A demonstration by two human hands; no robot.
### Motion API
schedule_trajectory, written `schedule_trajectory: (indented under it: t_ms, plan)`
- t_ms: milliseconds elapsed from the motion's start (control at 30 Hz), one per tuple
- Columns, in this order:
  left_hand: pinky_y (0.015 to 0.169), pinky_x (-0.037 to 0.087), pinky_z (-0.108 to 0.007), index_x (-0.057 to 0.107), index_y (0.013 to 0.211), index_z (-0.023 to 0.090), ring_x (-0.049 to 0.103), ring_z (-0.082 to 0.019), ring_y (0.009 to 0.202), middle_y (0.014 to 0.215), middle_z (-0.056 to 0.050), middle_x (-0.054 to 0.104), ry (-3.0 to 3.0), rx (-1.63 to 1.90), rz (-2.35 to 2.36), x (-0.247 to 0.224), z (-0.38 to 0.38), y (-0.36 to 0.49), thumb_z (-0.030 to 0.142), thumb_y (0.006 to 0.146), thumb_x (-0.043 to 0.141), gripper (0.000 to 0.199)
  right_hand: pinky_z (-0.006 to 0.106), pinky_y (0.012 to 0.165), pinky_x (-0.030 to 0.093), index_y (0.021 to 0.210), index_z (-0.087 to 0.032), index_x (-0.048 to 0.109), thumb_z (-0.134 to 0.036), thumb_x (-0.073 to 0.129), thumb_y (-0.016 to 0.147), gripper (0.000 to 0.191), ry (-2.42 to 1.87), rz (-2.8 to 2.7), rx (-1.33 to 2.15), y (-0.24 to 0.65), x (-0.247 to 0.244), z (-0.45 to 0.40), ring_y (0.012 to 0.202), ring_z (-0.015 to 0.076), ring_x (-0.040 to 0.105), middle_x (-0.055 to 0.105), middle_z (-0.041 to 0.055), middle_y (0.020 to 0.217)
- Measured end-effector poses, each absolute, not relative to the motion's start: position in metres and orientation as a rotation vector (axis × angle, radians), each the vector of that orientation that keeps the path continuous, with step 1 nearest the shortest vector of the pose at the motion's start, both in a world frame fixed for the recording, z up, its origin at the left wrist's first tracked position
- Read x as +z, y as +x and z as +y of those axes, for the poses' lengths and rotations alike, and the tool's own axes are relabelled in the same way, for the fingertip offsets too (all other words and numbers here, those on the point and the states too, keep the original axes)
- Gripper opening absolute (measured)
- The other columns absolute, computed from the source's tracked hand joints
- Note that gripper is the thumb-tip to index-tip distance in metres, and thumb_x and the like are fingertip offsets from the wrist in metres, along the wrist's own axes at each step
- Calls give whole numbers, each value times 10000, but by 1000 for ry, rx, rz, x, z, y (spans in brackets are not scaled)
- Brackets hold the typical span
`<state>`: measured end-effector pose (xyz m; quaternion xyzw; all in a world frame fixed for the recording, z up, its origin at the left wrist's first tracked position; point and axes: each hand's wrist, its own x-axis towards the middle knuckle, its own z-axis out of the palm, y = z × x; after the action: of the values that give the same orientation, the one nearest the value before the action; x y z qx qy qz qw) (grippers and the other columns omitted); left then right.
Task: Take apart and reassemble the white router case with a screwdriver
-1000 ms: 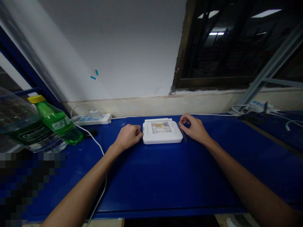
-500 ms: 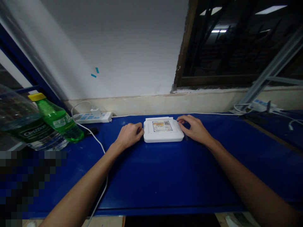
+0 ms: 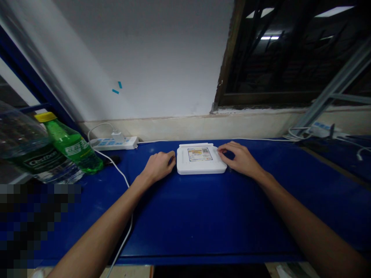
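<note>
A white wireless router with a printed label on its top lies flat on the blue table. A slim white bar, which looks like a folded antenna, runs along its back edge. Beside the router's left side rests my left hand, its fingers curled in and a narrow gap showing between it and the casing. At the back right corner, my right hand has thumb and forefinger bent together against the router's edge. The undersides of both hands are hidden.
At the left stand a green bottle with a yellow cap and a large clear bottle. A power strip with a plugged-in charger sits by the wall. Its white cable runs under my left forearm. Another power strip lies at right.
My right thumb and forefinger have drawn closer together at the router's corner. A slight gap now shows by my left hand. The view has shifted a little.
</note>
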<state>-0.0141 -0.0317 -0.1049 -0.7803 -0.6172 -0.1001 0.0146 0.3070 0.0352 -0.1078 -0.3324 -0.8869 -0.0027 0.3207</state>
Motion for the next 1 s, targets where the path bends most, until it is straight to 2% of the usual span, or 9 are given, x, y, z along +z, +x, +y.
schedule_trajectory:
  t_ms: [200,767,1000]
  plan:
    - [580,366,-284,620,1010,225,657,-225,717,808,-60,685,-2439,-257,-1929,-108,-29,-17,318,943,439,214,373,799,496,953,-203,708,-235,583,902,139,-877,-2347,-31,307,-108,34,852,222,647,723,66,906]
    - [590,389,-275,633,940,219,655,-218,734,841,-63,689,-2463,-195,-1926,-110,-28,-19,278,865,507,158,365,764,484,897,-197,708,-212,596,870,116,-894,-2344,-15,307,-108,33,791,207,631,705,52,837]
    - [623,436,-295,600,985,226,668,-231,755,881,-68,695,-2474,-151,-1930,-110,-28,-18,304,900,484,164,370,768,479,894,-211,699,-217,588,871,113,-877,-2313,-25,307,-107,32,802,209,632,712,45,847]
